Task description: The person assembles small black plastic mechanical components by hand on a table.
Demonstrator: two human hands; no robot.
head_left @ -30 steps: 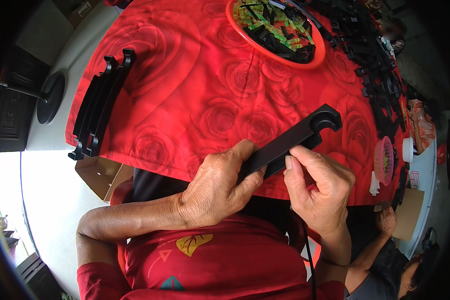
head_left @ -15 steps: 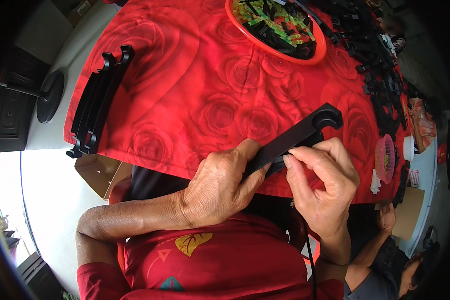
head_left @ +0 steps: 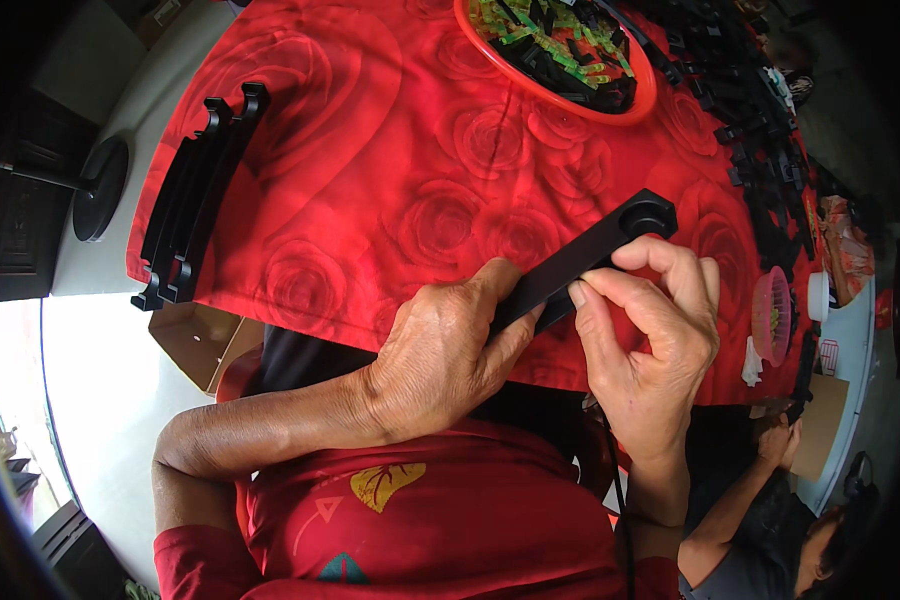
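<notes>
A long black bar with a hooked, notched end (head_left: 570,262) slants up to the right above the near edge of the table. My left hand (head_left: 440,345) is wrapped round its lower end, thumb on top and fingers beneath. My right hand (head_left: 655,335) is closed in a pinch at the bar's lower edge, thumb against forefinger. Whatever small thing may sit between those fingertips is hidden. Two similar black bars (head_left: 210,190) lie side by side at the table's left edge.
A red flower-patterned cloth (head_left: 360,200) covers the table. At the far side stands an orange-red basin (head_left: 635,112) of green and black pieces. More black parts (head_left: 760,150) lie along the right, near a pink basket (head_left: 772,315). A co-worker's hand (head_left: 775,445) is at lower right.
The bar's hooked end has tilted and risen slightly to the left. My right hand's upper fingers have shifted up toward the hook, its pinch staying at the bar's edge.
</notes>
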